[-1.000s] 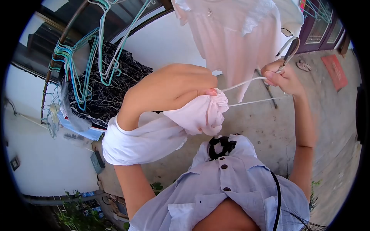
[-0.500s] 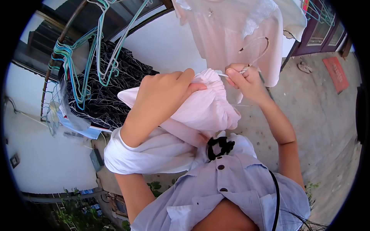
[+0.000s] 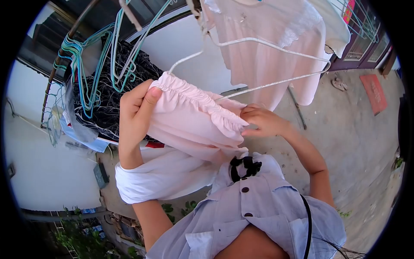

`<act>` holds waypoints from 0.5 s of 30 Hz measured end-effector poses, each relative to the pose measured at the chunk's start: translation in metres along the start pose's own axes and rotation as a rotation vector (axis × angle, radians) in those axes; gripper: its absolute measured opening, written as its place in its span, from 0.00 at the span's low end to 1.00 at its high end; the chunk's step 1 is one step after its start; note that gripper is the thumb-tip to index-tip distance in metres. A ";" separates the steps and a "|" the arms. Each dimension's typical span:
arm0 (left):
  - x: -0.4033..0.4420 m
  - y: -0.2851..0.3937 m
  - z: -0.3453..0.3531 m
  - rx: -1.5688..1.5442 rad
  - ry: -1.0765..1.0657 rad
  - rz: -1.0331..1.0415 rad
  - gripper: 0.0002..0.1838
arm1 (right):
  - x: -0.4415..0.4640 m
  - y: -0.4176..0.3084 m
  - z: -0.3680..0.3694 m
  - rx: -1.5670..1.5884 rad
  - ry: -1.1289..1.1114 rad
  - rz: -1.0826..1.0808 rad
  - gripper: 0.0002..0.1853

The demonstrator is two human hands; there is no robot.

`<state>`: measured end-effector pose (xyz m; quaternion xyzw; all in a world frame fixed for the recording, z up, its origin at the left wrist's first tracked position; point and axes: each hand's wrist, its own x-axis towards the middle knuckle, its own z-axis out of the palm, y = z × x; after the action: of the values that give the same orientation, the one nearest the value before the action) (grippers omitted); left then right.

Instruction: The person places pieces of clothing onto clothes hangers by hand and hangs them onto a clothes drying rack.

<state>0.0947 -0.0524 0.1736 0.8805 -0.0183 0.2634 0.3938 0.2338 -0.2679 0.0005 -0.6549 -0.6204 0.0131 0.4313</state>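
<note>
A pale pink garment (image 3: 189, 116) with a gathered elastic waistband is stretched between my hands. My left hand (image 3: 137, 114) grips the left end of the band, thumb on top. At the opposite end, my right hand (image 3: 264, 122) has its fingers closed on the band's edge. A white wire hanger (image 3: 276, 48) reaches into the waist opening with its left part, which the fabric hides. Its right end sticks out above my right hand. White cloth (image 3: 164, 177) drapes over my left forearm.
Several blue-green hangers (image 3: 88, 64) hang from a rusty rail (image 3: 73, 32) at left, beside a black patterned garment (image 3: 103, 112). Ahead hangs a sheer pink top (image 3: 263, 56). A red mat (image 3: 373, 93) and shoes (image 3: 339, 84) lie on the concrete floor (image 3: 345, 142).
My right hand has let go of the hanger and moved down to the waistband. The hanger now sits partly inside the opening. My left hand has shifted left, and the band is spread wider.
</note>
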 end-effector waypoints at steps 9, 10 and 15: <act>-0.054 -0.038 -0.051 0.544 -0.159 0.037 0.07 | -0.007 -0.013 -0.123 -0.553 -0.075 -0.045 0.07; -0.055 -0.038 -0.045 0.570 -0.222 0.096 0.05 | 0.002 -0.021 -0.124 -0.483 -0.078 -0.114 0.06; -0.054 -0.040 -0.006 0.389 -0.196 0.141 0.02 | 0.044 -0.048 -0.081 0.094 -0.110 -0.250 0.08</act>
<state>0.0551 -0.0297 0.1234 0.9577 -0.0669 0.2020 0.1937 0.2498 -0.2824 0.1023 -0.5500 -0.7184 0.0242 0.4252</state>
